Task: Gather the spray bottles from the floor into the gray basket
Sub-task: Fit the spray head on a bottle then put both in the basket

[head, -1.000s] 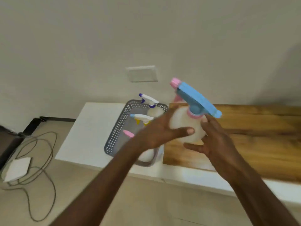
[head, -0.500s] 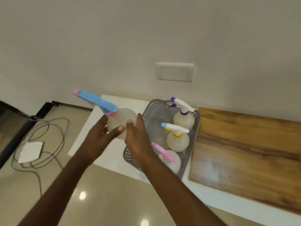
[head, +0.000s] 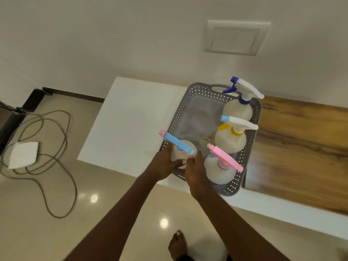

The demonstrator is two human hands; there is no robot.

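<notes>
A gray perforated basket (head: 180, 112) sits on a white ledge (head: 131, 117). Three white spray bottles stand along its right side: one with a dark blue and white head (head: 239, 108), one with a yellow collar (head: 230, 140), one with a pink head (head: 220, 170). My left hand (head: 163, 164) and my right hand (head: 195, 172) both grip a fourth white bottle with a light blue head and pink nozzle (head: 180, 149). That bottle is at the basket's near left corner, just inside the rim; its base is hidden by my hands.
A wooden board (head: 301, 147) lies on the ledge right of the basket. A tangled cable (head: 56, 166) and a white adapter block (head: 23, 154) lie on the tiled floor at left. A bare foot (head: 178, 245) shows at the bottom. A wall switch plate (head: 235, 37) is above.
Both hands have carried the blue-headed bottle from left of the basket rightward and down into the basket's near left corner. The view has tilted further down.
</notes>
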